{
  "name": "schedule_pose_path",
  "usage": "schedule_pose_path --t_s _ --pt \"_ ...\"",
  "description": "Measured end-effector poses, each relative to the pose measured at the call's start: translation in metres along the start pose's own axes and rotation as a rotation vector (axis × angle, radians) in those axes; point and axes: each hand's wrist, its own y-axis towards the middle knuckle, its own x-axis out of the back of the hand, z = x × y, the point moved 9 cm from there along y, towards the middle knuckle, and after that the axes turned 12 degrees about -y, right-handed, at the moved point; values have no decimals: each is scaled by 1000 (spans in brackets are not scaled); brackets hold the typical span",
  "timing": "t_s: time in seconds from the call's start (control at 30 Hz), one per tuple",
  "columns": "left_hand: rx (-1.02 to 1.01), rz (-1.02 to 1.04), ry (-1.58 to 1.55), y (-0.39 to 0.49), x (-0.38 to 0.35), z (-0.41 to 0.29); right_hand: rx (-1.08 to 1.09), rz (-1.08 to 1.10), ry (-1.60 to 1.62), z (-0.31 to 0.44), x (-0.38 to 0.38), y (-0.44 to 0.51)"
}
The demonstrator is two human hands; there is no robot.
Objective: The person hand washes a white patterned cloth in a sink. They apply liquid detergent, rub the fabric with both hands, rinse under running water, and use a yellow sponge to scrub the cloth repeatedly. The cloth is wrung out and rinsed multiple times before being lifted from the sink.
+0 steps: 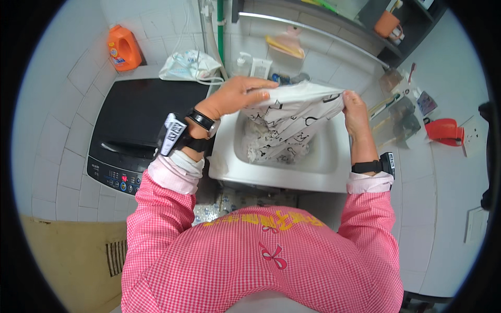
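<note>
A wet white cloth with black printed drawings [291, 113] is stretched between my two hands above a white sink basin [330, 156]. My left hand [238, 96] pinches its upper left edge between thumb and fingers. At the upper right corner, my right hand [356, 111] grips the fabric in closed fingers. The lower part of the cloth hangs bunched into the basin, where suds or wet fabric show at the left. How deep the basin is filled cannot be seen.
A black-lidded washing machine [150, 113] with a lit panel stands left of the sink. Behind it are an orange detergent bottle [124, 49] and a plastic bag [190, 65]. A pump bottle [240, 65] and a white tube [260, 68] stand behind the basin. A red holder [445, 132] hangs at right.
</note>
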Motion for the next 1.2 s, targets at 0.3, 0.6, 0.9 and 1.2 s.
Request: schedule_pose_path --t_s 0.3,0.6,0.9,1.2 --pt "392 503 385 -95 -177 175 -319 468 -800 -209 -14 -114" --pt "410 524 191 -112 -200 176 -190 503 -782 -230 -85 -137" --pt "517 -86 510 -77 -120 205 -127 600 -882 -223 -123 -145" --pt "679 -30 567 -82 -113 256 -133 448 -683 -221 -108 -158"
